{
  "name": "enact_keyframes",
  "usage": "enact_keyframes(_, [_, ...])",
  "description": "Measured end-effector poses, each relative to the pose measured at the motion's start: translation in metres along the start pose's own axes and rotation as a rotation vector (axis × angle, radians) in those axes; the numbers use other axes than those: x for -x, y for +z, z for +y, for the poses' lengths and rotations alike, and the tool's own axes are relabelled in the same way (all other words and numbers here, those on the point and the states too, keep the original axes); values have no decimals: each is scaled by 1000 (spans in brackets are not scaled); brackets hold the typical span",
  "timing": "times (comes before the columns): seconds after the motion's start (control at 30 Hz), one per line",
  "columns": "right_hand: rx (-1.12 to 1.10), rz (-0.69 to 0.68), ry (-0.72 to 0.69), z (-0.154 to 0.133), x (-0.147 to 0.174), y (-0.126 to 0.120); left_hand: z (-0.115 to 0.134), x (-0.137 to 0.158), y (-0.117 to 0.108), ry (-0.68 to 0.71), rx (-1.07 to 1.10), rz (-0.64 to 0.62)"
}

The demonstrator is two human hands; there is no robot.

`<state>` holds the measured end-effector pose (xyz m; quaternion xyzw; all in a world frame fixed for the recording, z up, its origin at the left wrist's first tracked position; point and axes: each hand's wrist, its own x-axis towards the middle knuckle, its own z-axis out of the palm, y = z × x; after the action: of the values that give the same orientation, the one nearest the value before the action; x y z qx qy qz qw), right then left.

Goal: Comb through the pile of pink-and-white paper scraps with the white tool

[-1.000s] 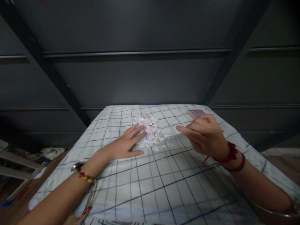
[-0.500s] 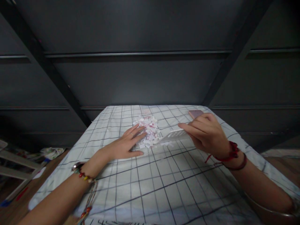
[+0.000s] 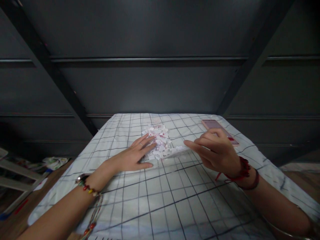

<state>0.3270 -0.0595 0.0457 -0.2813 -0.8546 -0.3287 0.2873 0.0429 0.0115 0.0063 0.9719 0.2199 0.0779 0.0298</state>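
Observation:
A heap of torn white and pinkish paper scraps [image 3: 160,137] lies on the checked cloth. My left hand [image 3: 136,156] rests flat at the heap's left side, fingers spread, fingertips on the scraps. Between thumb and fingers of my right hand [image 3: 217,155] is a thin, flat, white slotted piece [image 3: 181,152], seen nearly edge-on. Its far end reaches the right lower edge of the heap, and a few scraps lie along it. The piece's exact kind I cannot make out.
A pink phone [image 3: 228,134] lies behind my right hand. White cloth with dark grid lines [image 3: 160,193] covers the table. A dark panelled wall [image 3: 155,88] rises behind its far edge. At left stands a pale chair [image 3: 17,183] beside things on the floor.
My right hand has moved down and slightly left, tipping the white slotted piece flatter to the cloth. More of the phone now shows. My left hand stays almost in place.

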Motion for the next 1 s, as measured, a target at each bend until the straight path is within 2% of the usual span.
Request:
enact_keyframes(0.13, [-16,-30,-18,0,1,0,0,0,0,-2,6,4])
enact_keyframes(0.3, [-77,35,12,2,0,-2,0,0,-1,-11,-11,-18])
enact_keyframes(0.47, [-107,-21,-21,0,0,0,2,1,-3,-30,-2,-24])
enact_keyframes(0.6, [-165,-18,7,3,3,-2,1,1,-3,-24,-1,-24])
enact_keyframes(0.77, [-108,49,53,2,3,-2,0,1,-1,-4,-1,-7])
enact_keyframes(1.0, [-3,-17,-21,-5,-4,2,-2,1,1,12,5,5])
